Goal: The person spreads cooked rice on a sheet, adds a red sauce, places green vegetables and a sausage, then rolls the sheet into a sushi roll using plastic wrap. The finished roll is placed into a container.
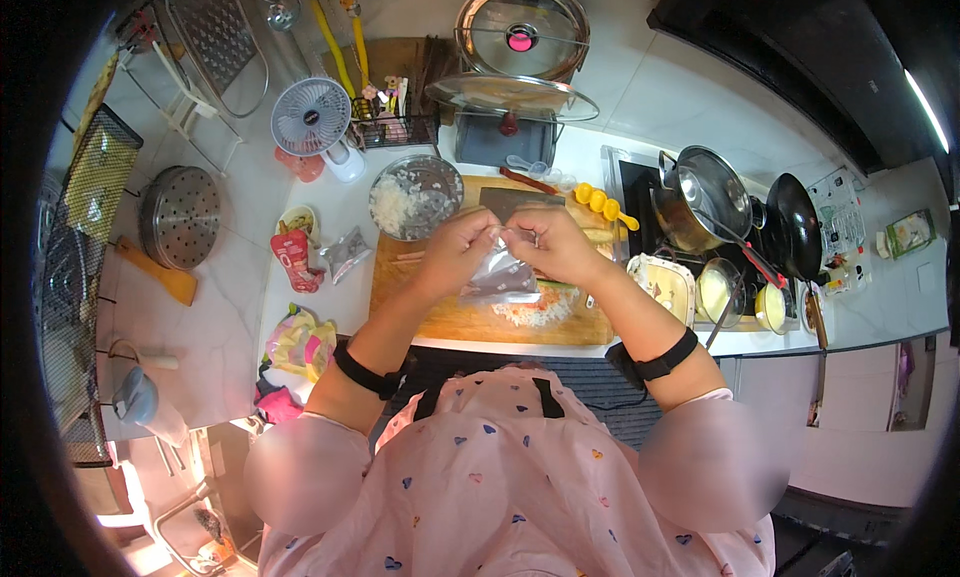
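My left hand and my right hand pinch the top edge of a silvery foil packet between their fingertips. The packet hangs over a wooden cutting board. Just below it, a patch of cooked rice with orange bits lies on the board, partly covered by the packet. Beyond my hands rests a cleaver with a brown handle, its blade partly hidden. A steel bowl of white rice stands at the board's far left corner.
Left of the board are a red pouch, another foil packet, a small bowl and a fan. Yellow measuring spoons lie behind my right hand. On the right, a steel pot and a black wok occupy the stove.
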A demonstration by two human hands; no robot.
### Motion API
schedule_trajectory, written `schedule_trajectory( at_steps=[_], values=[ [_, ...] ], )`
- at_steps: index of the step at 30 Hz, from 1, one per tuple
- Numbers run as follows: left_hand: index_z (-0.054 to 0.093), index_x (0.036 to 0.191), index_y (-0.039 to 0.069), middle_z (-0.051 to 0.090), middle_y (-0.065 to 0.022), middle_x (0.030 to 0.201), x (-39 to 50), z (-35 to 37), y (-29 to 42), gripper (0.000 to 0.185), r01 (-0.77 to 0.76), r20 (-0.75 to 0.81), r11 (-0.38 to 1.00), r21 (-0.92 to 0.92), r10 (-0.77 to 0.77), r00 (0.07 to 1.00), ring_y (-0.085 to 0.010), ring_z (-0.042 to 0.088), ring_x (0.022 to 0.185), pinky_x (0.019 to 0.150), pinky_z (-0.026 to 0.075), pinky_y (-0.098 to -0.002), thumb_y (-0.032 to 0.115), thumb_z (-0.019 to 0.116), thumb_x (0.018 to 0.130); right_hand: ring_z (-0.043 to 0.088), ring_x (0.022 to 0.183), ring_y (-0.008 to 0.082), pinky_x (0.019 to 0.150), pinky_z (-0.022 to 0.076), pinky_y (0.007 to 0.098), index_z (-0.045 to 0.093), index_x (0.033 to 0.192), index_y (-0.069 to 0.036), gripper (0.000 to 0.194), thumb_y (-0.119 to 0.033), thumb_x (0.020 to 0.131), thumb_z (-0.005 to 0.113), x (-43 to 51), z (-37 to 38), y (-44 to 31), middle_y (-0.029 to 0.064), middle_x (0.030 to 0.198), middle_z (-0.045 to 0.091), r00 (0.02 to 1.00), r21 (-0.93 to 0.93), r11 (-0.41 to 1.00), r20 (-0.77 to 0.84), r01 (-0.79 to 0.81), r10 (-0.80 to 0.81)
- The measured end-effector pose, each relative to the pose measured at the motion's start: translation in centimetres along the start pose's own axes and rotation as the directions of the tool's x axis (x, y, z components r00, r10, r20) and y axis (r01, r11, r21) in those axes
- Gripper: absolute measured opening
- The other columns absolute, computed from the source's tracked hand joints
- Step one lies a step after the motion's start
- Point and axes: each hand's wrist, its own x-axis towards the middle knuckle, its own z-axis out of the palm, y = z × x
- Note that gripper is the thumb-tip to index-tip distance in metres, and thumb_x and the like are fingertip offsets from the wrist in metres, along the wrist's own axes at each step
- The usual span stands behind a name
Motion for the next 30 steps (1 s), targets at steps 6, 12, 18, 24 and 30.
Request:
schedule_trajectory(
  at_steps=[6, 12, 18, 24, 30],
  values=[
    [0.055, 0.079, 0.005, 0.054, -0.0123, 0.078, 0.4, 0.1, 1.0, 0.005, -0.257, 0.014, 0.861, 0.439, 0.279, 0.960, -0.0341, 0.053, 0.078, 0.069, 0.040, -0.0406, 0.006, 0.057, 0.083, 0.057, 0.068, 0.0357, 0.060, 0.0454, 0.0399, 0.055, 0.071, 0.001, 0.014, -0.007, 0.072, 0.065, 0.4, 0.4, -0.4, 0.0163, 0.071, 0.057, 0.993, -0.175, 0.982, -0.075, 0.073, -0.087],
    [0.057, 0.080, 0.004, 0.055, -0.0113, 0.079, 0.6, 0.8, 1.0, 0.003, -0.257, -0.051, 0.835, 0.487, 0.321, 0.946, -0.0336, 0.054, 0.080, 0.073, 0.039, -0.0414, 0.006, 0.057, 0.082, 0.051, 0.059, 0.0296, 0.057, 0.0433, 0.0362, 0.052, 0.075, 0.003, 0.014, -0.006, 0.080, 0.061, 0.1, 1.9, -0.8, 0.0184, 0.067, 0.053, 0.977, -0.056, 0.994, -0.197, -0.089, 0.076],
    [0.059, 0.082, 0.008, 0.053, -0.0071, 0.075, 0.6, 0.5, 0.4, 0.004, -0.345, -0.045, 0.787, 0.511, 0.425, 0.904, -0.0299, 0.052, 0.077, 0.071, 0.034, -0.0407, 0.008, 0.058, 0.078, 0.056, 0.071, 0.0446, 0.062, 0.0461, 0.0440, 0.055, 0.077, 0.004, 0.019, -0.013, 0.085, 0.060, -0.4, 3.1, -0.7, 0.0248, 0.074, 0.056, 0.950, -0.010, 0.986, -0.270, -0.168, 0.159],
    [0.059, 0.082, 0.009, 0.055, -0.0053, 0.077, 0.4, 0.6, -0.2, 0.004, -0.269, -0.113, 0.819, 0.507, 0.372, 0.921, -0.0279, 0.053, 0.079, 0.074, 0.034, -0.0399, 0.012, 0.061, 0.080, 0.056, 0.073, 0.0416, 0.064, 0.0461, 0.0427, 0.061, 0.079, 0.000, 0.014, -0.011, 0.086, 0.062, 0.0, 2.6, 0.3, 0.0202, 0.076, 0.060, 0.911, 0.079, 0.940, -0.230, -0.332, 0.342],
    [0.063, 0.096, 0.005, 0.063, -0.0112, 0.086, -0.5, 1.2, -0.7, 0.017, -0.028, -0.096, 0.933, 0.360, 0.066, 0.993, -0.0329, 0.061, 0.079, 0.072, 0.045, -0.0402, 0.017, 0.066, 0.084, 0.057, 0.084, 0.0281, 0.077, 0.0450, 0.0367, 0.068, 0.086, -0.009, 0.011, -0.011, 0.075, 0.071, -0.6, 1.4, 0.5, 0.0053, 0.085, 0.061, 0.959, -0.468, 0.875, -0.169, 0.126, -0.229]
  ],
)
